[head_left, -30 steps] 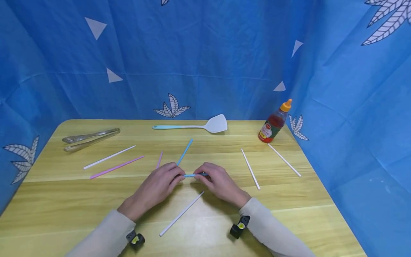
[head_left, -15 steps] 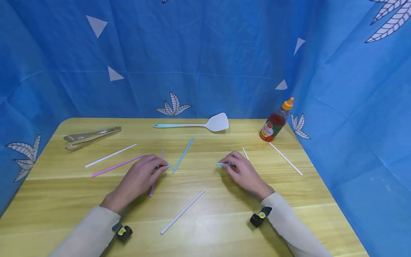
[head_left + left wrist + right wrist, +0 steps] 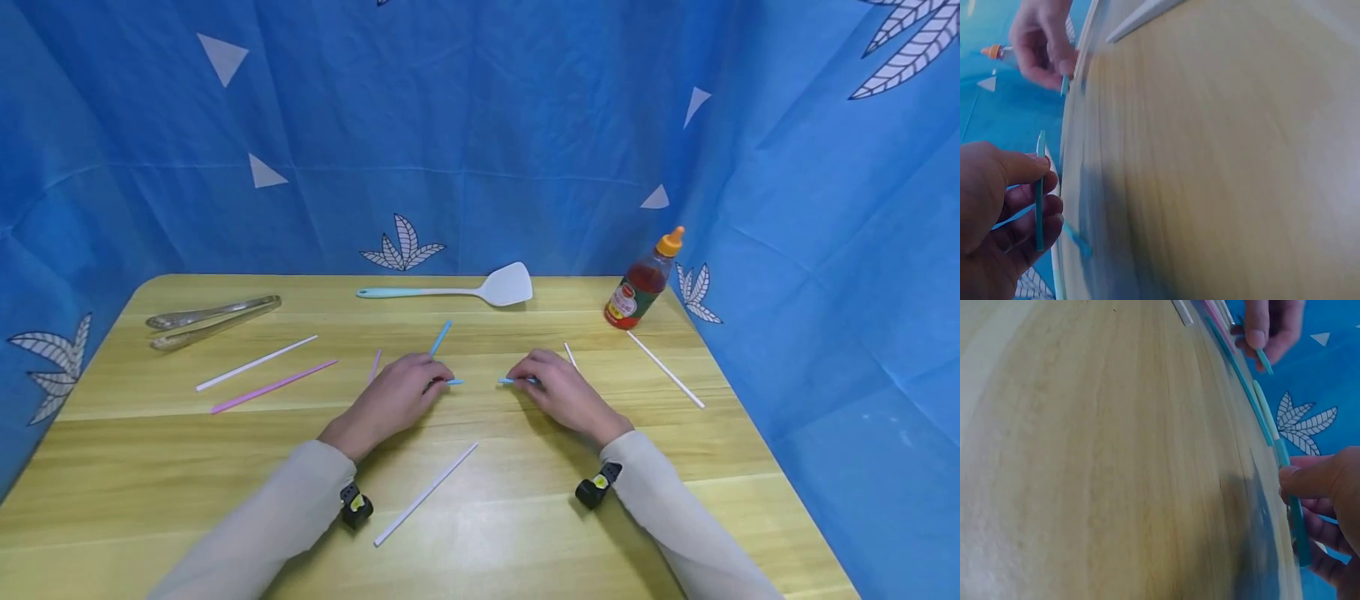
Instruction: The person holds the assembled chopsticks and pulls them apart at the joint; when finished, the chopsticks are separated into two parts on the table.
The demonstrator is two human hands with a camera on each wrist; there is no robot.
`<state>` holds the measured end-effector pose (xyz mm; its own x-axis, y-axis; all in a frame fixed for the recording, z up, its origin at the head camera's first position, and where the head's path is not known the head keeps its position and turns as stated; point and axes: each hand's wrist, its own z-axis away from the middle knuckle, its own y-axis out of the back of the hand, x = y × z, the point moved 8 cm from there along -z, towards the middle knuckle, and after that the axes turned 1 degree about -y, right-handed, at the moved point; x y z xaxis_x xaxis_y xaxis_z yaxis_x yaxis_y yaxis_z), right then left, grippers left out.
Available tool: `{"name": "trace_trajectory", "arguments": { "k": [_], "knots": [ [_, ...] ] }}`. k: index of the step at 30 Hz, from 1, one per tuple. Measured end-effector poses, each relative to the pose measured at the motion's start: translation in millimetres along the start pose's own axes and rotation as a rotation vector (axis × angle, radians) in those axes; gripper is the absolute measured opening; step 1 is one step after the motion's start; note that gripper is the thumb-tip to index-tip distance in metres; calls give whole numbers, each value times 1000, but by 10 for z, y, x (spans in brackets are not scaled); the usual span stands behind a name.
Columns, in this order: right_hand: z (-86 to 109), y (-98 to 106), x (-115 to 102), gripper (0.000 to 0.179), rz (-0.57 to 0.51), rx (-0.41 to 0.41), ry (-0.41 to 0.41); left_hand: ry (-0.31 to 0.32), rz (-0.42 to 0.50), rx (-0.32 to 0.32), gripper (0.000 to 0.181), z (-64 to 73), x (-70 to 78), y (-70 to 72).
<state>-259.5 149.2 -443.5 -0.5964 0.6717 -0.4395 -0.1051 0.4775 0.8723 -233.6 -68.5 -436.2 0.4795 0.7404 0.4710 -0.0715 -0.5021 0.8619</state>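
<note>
My left hand (image 3: 397, 393) pinches a short piece of blue straw (image 3: 1039, 209) between thumb and fingers, its tip jutting to the right. Facing it across a small gap, my right hand (image 3: 566, 396) pinches another short piece of blue straw (image 3: 1297, 528), whose tip points left. Both hands are low over the middle of the table, and the two pieces are apart. Behind my left hand lies a longer blue straw (image 3: 442, 337), partly covered by that hand. A pink straw (image 3: 375, 365) is also mostly hidden there. One white straw (image 3: 571, 355) runs behind my right hand.
A white straw (image 3: 426, 494) lies in front of the hands. Another white straw (image 3: 257, 363), a pink straw (image 3: 274, 387) and metal tongs (image 3: 213, 321) lie left. At the back are a spatula (image 3: 506, 285) and a sauce bottle (image 3: 641, 287), with a white straw (image 3: 666, 369) near it.
The hands were close together on one blue length, then parted with a piece in each. Over the last half second my left hand has moved right, narrowing the gap; the right hand has barely moved.
</note>
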Motion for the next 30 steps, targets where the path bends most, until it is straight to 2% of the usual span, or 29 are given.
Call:
{"name": "trace_trajectory", "arguments": {
  "k": [5,13,17,30],
  "knots": [
    [-23,-21,-13,12,16,-12,15,-31,-25,-23,11,-126,101,-128],
    [-57,-80,15,11,47,-15,4,-4,-60,-57,6,-206,98,-262],
    [-53,-91,12,12,56,-22,5,-22,-83,-65,8,-216,118,-279],
    [2,-47,79,13,62,-41,-2,-20,-70,-25,8,-190,73,-270]
  ]
}}
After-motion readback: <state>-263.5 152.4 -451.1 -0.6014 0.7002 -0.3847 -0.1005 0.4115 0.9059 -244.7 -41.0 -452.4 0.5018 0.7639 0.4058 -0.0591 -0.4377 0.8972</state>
